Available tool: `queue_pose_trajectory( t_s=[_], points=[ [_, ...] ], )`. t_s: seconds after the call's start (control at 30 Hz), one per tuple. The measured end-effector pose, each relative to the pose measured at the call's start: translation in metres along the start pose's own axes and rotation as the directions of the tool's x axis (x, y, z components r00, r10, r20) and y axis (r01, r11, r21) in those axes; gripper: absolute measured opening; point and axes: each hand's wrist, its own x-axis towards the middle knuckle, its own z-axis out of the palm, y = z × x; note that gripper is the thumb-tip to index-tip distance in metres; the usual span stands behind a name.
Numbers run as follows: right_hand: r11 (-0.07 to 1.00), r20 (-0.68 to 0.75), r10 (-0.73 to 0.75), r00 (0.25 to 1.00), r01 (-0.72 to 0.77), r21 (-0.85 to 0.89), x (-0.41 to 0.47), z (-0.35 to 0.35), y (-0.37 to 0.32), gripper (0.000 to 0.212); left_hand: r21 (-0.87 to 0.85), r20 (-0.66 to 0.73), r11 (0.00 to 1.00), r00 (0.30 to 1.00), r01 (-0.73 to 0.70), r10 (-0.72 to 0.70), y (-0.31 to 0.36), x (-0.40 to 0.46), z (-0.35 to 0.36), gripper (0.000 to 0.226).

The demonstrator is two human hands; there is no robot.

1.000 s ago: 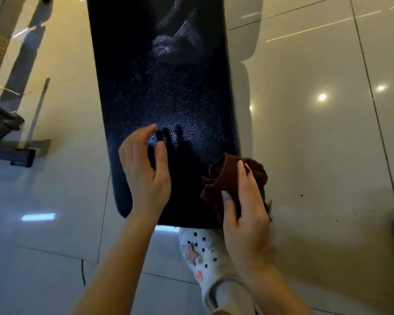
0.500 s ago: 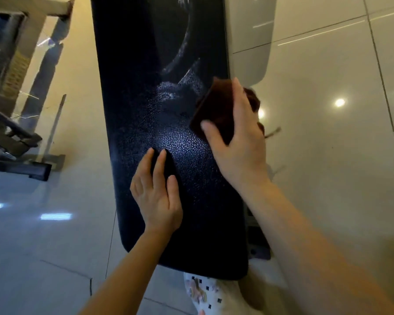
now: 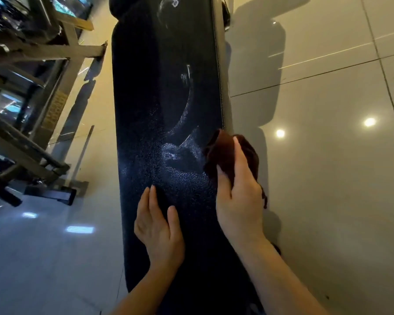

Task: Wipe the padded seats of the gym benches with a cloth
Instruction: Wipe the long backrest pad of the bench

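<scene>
A long black padded bench seat (image 3: 166, 92) runs away from me down the middle of the view, its grained surface showing pale wet streaks. My right hand (image 3: 239, 201) presses a dark brown cloth (image 3: 225, 151) onto the seat's right edge, fingers wrapped over the cloth. My left hand (image 3: 159, 230) lies flat on the pad just left of it, fingers together and pointing up the bench, holding nothing.
Glossy pale floor tiles (image 3: 328, 178) spread to the right with ceiling-light reflections. A metal gym machine frame (image 3: 43, 92) with a black foot stands to the left of the bench, a strip of floor between them.
My right hand swept the cloth from the near end up the bench's right side, then stayed near the right edge. The view moved forward along the bench; my left hand stayed flat on the pad.
</scene>
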Motion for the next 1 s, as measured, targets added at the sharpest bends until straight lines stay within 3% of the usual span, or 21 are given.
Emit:
queue_pose_trajectory(
  t_s=[0.17, 0.37, 0.5, 0.63, 0.83, 1.0],
  points=[
    [0.998, 0.003, -0.002, 1.0, 0.002, 0.065, 0.089, 0.011, -0.017, 0.052, 0.027, -0.013, 1.0, 1.0, -0.015, 0.015, 0.002, 0.006, 0.009, 0.059],
    [0.995, 0.062, -0.093, 0.994, 0.091, 0.027, -0.002, -0.005, 0.012, 0.053, 0.032, -0.027, 0.999, 0.999, -0.04, 0.041, 0.001, 0.007, 0.008, 0.055],
    [0.999, 0.028, -0.035, 0.999, 0.035, -0.022, -0.058, -0.007, 0.029, 0.061, 0.018, -0.018, 0.999, 0.999, -0.032, 0.032, 0.001, 0.006, 0.009, 0.054],
    [1.0, -0.008, -0.025, 1.0, 0.025, -0.003, -0.027, -0.001, 0.01, 0.053, 0.011, -0.017, 1.0, 0.999, -0.027, 0.028, 0.0, 0.007, 0.009, 0.054],
    [0.999, 0.07, 0.036, 0.997, -0.034, -0.019, 0.074, 0.003, -0.02, 0.055, 0.014, -0.01, 1.0, 1.0, -0.026, 0.027, 0.0, 0.006, 0.009, 0.055],
    [0.997, 0.083, 0.01, 0.996, -0.004, -0.072, 0.016, -0.007, -0.012, 0.055, 0.029, 0.081, 1.0, 0.997, 0.012, -0.014, 0.001, 0.006, 0.006, 0.062]
  ],
)
